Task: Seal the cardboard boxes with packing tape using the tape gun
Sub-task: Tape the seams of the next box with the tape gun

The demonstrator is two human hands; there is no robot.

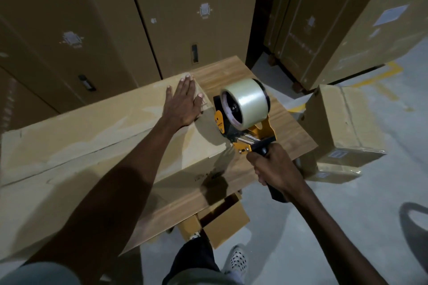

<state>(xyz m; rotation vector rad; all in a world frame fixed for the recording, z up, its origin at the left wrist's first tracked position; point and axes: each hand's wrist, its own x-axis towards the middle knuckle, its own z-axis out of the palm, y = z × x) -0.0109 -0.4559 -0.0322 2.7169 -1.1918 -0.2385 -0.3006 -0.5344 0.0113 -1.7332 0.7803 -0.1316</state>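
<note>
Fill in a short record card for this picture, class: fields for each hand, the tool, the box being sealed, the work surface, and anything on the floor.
left hand: flat, fingers straight, pressing on the box top near its far end
right hand: grips the tape gun's black handle
tape gun: yellow and black, clear roll, front end at the box's end edge
cardboard box: long, lying on the table
table: wood-grain top
floor: taped box at right; small open box under the table
</note>
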